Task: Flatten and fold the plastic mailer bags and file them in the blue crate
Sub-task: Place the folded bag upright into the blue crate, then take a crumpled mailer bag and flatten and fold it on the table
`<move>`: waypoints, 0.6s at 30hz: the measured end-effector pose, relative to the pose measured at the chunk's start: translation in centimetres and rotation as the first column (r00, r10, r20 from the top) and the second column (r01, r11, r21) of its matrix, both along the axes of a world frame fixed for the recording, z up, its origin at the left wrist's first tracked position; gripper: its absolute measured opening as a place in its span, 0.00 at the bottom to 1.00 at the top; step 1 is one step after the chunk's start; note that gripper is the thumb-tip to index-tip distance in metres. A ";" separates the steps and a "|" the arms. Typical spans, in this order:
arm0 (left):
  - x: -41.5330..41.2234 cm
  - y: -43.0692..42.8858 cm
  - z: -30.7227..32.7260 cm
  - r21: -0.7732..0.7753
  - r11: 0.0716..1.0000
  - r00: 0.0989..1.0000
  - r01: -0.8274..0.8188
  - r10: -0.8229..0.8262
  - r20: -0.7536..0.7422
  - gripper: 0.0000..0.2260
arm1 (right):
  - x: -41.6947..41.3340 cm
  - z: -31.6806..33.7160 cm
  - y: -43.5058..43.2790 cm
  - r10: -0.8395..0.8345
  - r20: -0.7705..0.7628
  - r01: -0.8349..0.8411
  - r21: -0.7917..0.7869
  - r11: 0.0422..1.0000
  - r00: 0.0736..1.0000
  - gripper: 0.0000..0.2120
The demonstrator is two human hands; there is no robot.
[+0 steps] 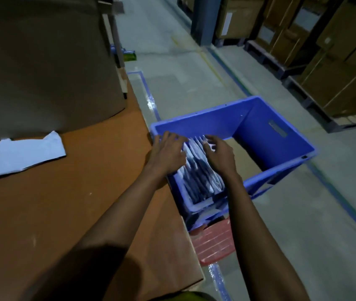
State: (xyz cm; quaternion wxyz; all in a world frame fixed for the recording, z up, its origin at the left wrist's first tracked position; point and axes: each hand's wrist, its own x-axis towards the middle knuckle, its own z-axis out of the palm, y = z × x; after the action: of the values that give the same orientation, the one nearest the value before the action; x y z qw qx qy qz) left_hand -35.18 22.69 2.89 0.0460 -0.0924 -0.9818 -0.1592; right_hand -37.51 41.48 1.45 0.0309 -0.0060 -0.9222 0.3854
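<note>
Filing looks partway done to me: folded mailers [201,172] stand on edge at the table-side end of the blue crate [270,135]. My left hand [168,153] and right hand [219,154] are spread over them, holding nothing, while one loose mailer [20,155] waits unfolded on the table [90,192].

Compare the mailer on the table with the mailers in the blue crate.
The table mailer lies flat and spread out; the crate mailers stand on edge, packed in a row inside the blue crate. The table mailer is untouched; the left hand and right hand are over the crate mailers. Both look like pale plastic.
</note>
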 end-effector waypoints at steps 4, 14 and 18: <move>6.3 -8.2 2.0 0.184 0.973 0.947 -0.140 0.185 -0.261 0.15 | 6.1 2.1 -8.1 0.045 -0.271 -0.089 -0.149 0.985 0.962 0.15; 18.6 -31.9 0.0 0.134 0.806 0.782 -0.576 0.591 -0.199 0.15 | 13.4 1.8 -33.2 0.495 -0.241 -0.527 -0.090 0.845 0.835 0.12; 16.7 -37.9 -1.5 -0.073 0.775 0.778 -0.627 0.620 -0.104 0.29 | 9.3 0.1 -41.3 0.539 -0.165 -0.528 0.106 0.842 0.826 0.16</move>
State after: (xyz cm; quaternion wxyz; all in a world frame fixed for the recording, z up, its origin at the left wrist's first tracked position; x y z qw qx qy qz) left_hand -18.45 -15.23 1.37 0.1275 0.2299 -0.9614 -0.0806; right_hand -28.18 0.21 1.58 0.0090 0.2891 -0.8903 0.3516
